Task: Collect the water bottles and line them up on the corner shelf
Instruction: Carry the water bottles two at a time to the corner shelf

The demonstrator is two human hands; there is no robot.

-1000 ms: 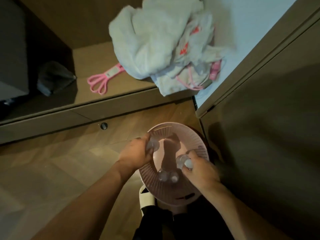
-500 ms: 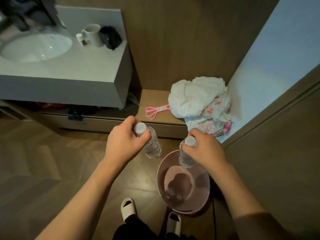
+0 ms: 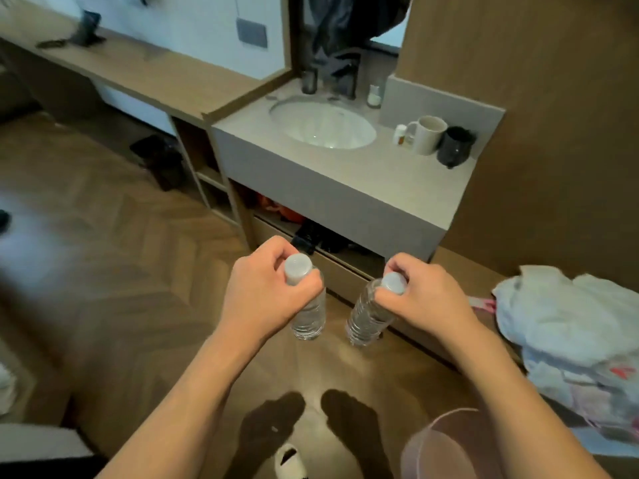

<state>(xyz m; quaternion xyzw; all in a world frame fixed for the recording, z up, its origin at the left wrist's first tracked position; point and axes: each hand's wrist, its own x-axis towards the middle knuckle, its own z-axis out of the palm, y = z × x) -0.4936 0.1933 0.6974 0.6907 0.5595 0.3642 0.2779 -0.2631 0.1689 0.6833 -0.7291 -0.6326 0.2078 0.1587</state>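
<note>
I hold two clear plastic water bottles with white caps, both hanging upright above the wooden floor. My left hand (image 3: 266, 292) grips the neck of the left water bottle (image 3: 309, 318) just under its cap. My right hand (image 3: 423, 293) grips the neck of the right water bottle (image 3: 366, 318) the same way. The bottles hang a short gap apart, in front of the grey vanity (image 3: 332, 198). The pink basket (image 3: 446, 444) sits low at the bottom right, partly hidden by my right forearm.
The vanity carries a white sink (image 3: 323, 124), a white mug (image 3: 427, 134) and a dark cup (image 3: 453, 146). A wooden counter (image 3: 145, 72) runs back left. A pile of white laundry (image 3: 574, 326) lies on a low wooden ledge at right. My slippered foot (image 3: 288, 459) is below.
Both hands lifted the bottles out of the pink basket and raised them. My view swung up and left, bringing the sink vanity ahead and the basket to the bottom right.
</note>
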